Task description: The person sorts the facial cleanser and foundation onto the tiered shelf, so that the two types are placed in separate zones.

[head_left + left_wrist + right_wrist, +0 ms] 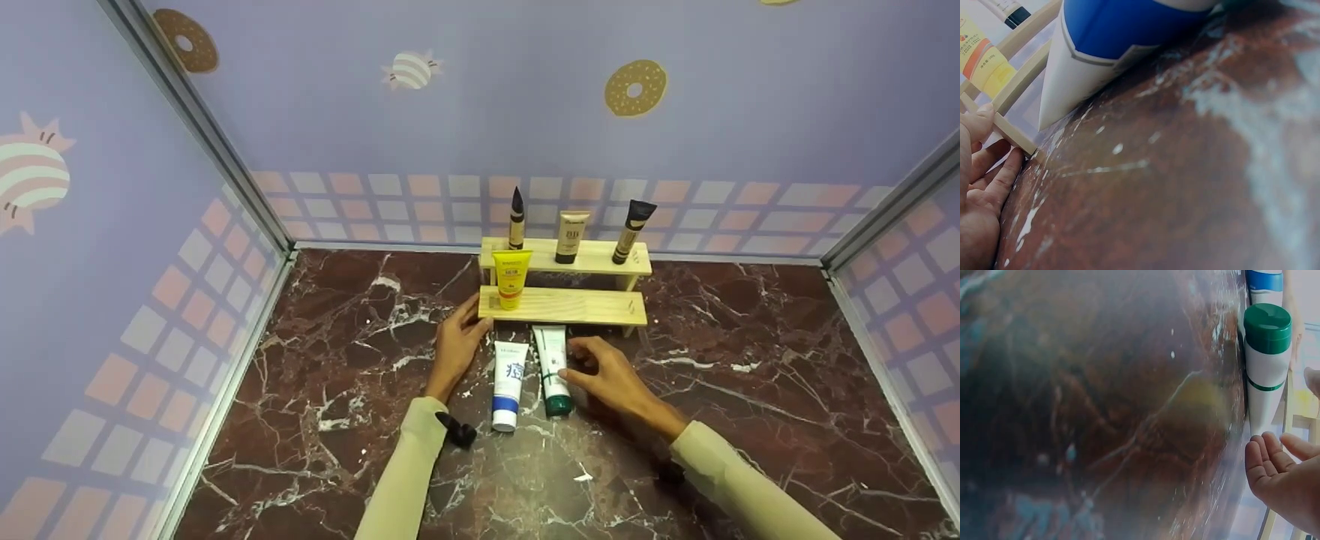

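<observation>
My left hand (456,341) holds the left end of a two-tier wooden stand (577,307), thumb at the lower shelf's front edge and fingers against its side in the left wrist view. Beside a white tube with a green cap (553,367) is my right hand (611,375), fingers loosely bent and one fingertip overlapping the tube's edge. That tube lies on the tabletop, cap toward me. To its left lies a white tube with a blue band (510,382). A yellow tube (511,277) stands at the left of the lower shelf.
On the upper shelf stand a black-and-gold pointed tube (517,221), a beige tube with a black cap (572,236) and a leaning black-and-gold tube (634,231). Patterned lilac walls (495,150) enclose the dark marbled tabletop (360,337) at the back and sides.
</observation>
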Tool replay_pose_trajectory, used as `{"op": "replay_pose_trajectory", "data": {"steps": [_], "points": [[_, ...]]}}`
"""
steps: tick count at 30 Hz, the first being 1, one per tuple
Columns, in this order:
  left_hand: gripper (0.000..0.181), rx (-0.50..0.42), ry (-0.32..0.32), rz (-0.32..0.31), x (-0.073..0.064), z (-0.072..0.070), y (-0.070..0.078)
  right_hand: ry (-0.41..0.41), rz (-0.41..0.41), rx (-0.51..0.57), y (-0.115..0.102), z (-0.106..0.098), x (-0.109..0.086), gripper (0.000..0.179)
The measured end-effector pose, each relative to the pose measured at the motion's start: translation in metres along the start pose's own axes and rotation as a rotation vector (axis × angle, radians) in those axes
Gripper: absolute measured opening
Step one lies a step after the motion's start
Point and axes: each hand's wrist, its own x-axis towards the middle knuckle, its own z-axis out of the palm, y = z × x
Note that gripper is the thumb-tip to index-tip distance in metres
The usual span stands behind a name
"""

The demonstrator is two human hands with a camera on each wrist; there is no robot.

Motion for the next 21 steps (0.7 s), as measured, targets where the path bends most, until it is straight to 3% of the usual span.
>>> {"op": "replay_pose_trajectory", "data": {"steps": [7, 21], "points": [[0.058, -0.019, -0.006, -0.008, -0.001, -0.001, 0.000, -0.037, 0.045, -0.011, -0.001, 0.008, 0.003, 0.063], [0.060, -0.033, -0.003, -0.024, -0.001, 0.000, 0.001, -0.031, 0.108, -0.017, 0.000, 0.019, 0.008, 0.074]]}}
